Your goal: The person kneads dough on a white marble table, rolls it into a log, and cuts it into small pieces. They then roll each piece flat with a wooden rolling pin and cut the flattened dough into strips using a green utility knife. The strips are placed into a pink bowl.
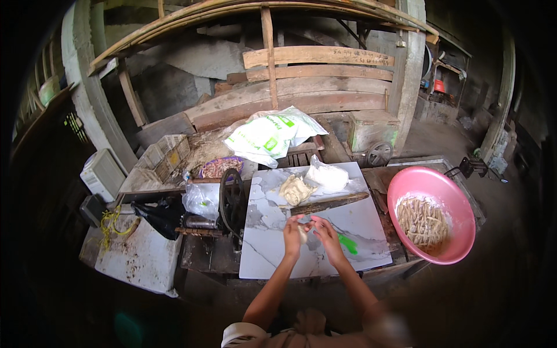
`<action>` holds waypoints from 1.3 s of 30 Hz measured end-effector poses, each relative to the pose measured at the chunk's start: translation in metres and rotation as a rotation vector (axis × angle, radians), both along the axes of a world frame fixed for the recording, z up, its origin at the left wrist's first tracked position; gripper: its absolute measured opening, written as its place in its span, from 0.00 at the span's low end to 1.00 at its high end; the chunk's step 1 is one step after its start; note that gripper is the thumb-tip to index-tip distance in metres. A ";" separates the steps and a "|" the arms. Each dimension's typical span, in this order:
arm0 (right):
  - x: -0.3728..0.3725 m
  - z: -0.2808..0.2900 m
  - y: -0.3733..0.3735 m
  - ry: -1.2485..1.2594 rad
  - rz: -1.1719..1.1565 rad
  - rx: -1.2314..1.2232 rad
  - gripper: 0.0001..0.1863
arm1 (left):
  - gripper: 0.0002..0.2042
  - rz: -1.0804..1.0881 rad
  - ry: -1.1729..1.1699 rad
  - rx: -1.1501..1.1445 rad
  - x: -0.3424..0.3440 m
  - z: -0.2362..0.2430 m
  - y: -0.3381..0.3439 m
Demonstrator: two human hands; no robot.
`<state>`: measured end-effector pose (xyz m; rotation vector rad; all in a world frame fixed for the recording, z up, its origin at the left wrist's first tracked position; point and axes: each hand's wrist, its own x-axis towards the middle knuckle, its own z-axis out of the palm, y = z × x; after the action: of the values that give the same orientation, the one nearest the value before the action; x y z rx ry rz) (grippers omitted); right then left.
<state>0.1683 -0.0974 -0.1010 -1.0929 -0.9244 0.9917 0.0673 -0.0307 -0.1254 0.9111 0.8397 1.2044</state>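
Over the marble-patterned board (261,255), my two hands are raised close together with their fingertips nearly meeting. My left hand (292,236) is curled around a small pale piece of dough (302,234), which shows at its palm side. Bent but not closed, the fingers of my right hand (328,236) face the left ones; nothing shows in its grip. A bright green flat scraper (348,243) lies just right of my right hand. Beyond my hands are a worn wooden stick (331,204), a larger lump of dough (295,190) and a white powder-filled plastic bag (328,176).
At the right stands a pink basin (400,191) holding many floury dough strips (422,221). A hand wheel (232,200) borders the board's left side, near a clear plastic bag (200,198). Large white sacks (278,134) lie behind. A stained white surface (139,261) is at left.
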 end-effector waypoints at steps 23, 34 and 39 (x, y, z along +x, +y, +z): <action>-0.089 0.009 0.061 -0.400 -0.171 -0.048 0.18 | 0.26 0.426 -0.023 -0.125 -0.033 0.033 0.106; -0.076 -0.003 0.068 0.385 -0.159 -0.270 0.20 | 0.17 0.501 0.184 0.309 -0.049 0.021 0.104; -0.068 0.014 0.071 0.442 -0.193 -0.148 0.24 | 0.21 0.267 -0.001 0.126 -0.049 0.006 0.095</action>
<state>0.1007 -0.0267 -0.0866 -1.0069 -0.3858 1.0940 0.0179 0.0639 -0.1196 0.9199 0.9129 1.5026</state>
